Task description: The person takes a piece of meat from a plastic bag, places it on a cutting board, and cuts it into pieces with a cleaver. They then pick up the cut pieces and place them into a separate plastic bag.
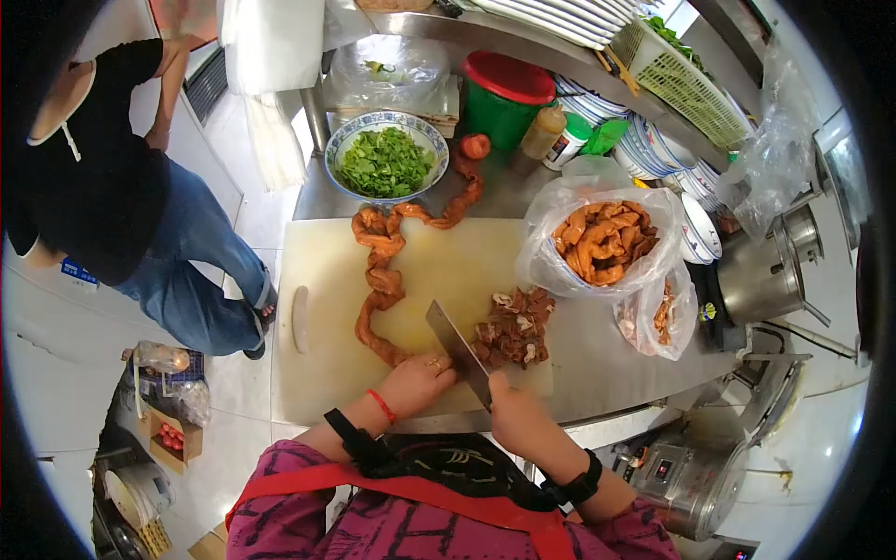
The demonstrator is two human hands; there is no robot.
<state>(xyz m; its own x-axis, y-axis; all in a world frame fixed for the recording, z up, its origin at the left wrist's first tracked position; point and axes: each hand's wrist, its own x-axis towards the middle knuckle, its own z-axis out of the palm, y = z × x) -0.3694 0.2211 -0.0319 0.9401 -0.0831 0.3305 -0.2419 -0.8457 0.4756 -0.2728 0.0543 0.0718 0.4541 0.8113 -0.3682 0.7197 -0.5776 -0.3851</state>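
Note:
My right hand (516, 411) is closed round the handle of a cleaver (458, 352), whose wide blade stands on the white cutting board (317, 280). Left of the blade, my left hand (420, 381) presses on the near end of a long, twisted brown strip of meat (383, 280), its fingers bent together. That strip winds up the board and past its far edge, beside a patterned bowl of chopped greens (385, 161). A pile of cut brown pieces (513, 329) lies right of the blade.
Plastic bags of brown meat (607, 243) and small pieces (665, 313) sit to the right. Behind are a green bucket with a red lid (509, 79), bottles and stacked dishes (653, 145). Metal pots (761, 271) stand far right. A person (103, 177) stands at left.

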